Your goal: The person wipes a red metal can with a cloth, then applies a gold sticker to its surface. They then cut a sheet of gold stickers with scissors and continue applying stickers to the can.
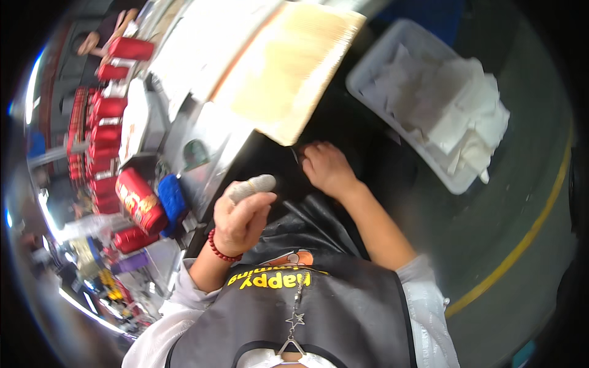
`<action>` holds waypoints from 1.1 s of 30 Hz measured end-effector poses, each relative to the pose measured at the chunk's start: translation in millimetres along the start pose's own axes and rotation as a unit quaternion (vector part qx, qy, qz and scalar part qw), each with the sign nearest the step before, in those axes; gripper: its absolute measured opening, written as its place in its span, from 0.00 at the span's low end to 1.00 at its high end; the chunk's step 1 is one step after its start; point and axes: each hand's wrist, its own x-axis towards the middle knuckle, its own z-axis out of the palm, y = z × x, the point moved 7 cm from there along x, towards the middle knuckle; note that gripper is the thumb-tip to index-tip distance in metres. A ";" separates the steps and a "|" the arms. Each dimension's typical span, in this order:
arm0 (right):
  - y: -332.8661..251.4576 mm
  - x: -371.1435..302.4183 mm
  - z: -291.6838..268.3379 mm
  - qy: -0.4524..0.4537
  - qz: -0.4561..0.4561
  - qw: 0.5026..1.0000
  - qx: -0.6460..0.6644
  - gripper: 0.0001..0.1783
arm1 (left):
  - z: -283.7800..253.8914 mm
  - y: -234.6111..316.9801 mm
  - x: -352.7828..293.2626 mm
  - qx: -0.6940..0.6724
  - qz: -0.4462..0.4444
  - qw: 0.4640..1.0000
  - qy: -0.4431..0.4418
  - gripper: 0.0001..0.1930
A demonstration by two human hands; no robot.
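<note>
My left hand [239, 221], with a red bead bracelet [222, 248] at its wrist, is raised in front of my apron. Its fingers are curled and the thumb lies close beside a finger wrapped in a grey, cloth-like sleeve [256, 186]; anything between them is hidden. To the right, my right hand [329, 168] is close to the near corner of a tan, flat stack or board [285, 73]. Its fingers are bent inward, and the fingertips are partly lost against the dark area there, so what they grip cannot be seen.
A pale plastic bin [402, 126] holds crumpled white sheets [469, 104] on the right, beside a yellow floor line [509, 260]. Left of the worktable's metal edge [211, 132] are a red canister [141, 201], a blue cloth [173, 202] and rows of red containers [105, 138]. Another person [101, 40] is at far left.
</note>
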 end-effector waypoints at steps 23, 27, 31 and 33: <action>175.6 123.3 89.4 -0.298 0.232 0.922 0.084 0.15 | 126.3 -328.7 -45.2 0.346 -0.440 0.829 -0.017 0.33; 166.2 130.6 90.4 -0.270 0.221 0.931 0.110 0.15 | 116.4 -345.7 -46.3 0.231 -0.418 0.875 0.077 0.24; 164.8 135.7 91.3 -0.251 0.235 0.930 0.129 0.15 | 110.5 -337.9 -47.8 0.166 -0.482 0.853 0.111 0.21; 163.7 135.5 94.0 -0.230 0.222 0.939 0.129 0.14 | 110.1 -328.5 -56.6 0.218 -0.498 0.839 0.034 0.21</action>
